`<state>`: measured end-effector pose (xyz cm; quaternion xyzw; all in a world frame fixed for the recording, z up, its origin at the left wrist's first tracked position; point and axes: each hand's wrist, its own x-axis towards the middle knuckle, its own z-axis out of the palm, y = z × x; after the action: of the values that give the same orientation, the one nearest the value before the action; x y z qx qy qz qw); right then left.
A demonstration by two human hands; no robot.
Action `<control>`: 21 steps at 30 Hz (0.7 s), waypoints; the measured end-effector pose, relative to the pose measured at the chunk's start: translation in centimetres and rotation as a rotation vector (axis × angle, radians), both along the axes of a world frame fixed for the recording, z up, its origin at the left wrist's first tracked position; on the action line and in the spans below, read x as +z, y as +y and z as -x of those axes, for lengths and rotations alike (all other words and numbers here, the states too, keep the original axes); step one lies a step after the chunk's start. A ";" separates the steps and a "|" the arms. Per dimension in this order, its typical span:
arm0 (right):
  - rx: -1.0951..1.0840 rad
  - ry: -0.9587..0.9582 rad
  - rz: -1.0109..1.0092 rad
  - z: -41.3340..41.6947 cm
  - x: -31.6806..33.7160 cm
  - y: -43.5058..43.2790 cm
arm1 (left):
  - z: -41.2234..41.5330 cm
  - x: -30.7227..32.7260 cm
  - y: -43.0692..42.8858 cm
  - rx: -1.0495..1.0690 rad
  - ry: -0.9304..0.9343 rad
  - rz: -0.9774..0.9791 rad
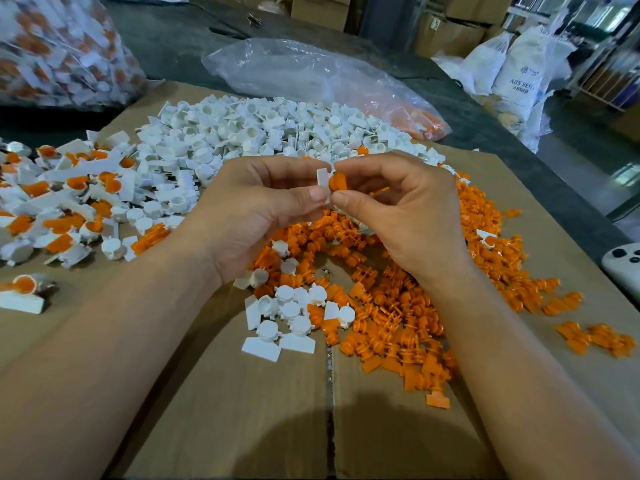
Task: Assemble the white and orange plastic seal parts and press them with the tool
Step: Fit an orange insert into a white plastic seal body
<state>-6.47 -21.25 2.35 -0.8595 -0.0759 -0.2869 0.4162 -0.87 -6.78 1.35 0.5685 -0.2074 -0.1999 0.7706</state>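
Both hands are raised just above the middle of the worktop (166, 46), which is covered by a flattened cardboard sheet (242, 410). The left hand (263, 209) pinches a white seal part (322, 181) between its thumb and curled fingers (294, 168), with the flat tab held upright. The right hand (408, 209) pinches an orange seal part (338, 183) between thumb and forefinger, and this piece touches the right side of the white one. The 2 parts meet between the fingertips, but whether they are fully seated cannot be told.

Under and to the right of the hands lies a spread heap of orange parts (398, 306), with a few loose white pieces (294, 317) at its left edge. Beyond the hands sits a larger heap of white parts (259, 133). On the left of the cardboard lies a pile of assembled seals (69, 195), white with orange centres. A clear plastic bag (311, 74) lies behind the white heap, with orange pieces showing in its right end. A bulging bag of white and orange pieces (52, 46) stands at the far left. A white controller (623, 268) rests at the right edge, and white sacks (512, 71) stand farther back.
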 end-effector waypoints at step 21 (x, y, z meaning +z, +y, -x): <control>0.052 0.009 -0.074 0.2 0.0 0.0 | -0.1 -0.1 0.0 -0.040 0.069 0.024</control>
<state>-6.62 -21.24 2.38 -0.8425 -0.0855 -0.2748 0.4554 -0.81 -6.79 1.30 0.5477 -0.1947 -0.2321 0.7800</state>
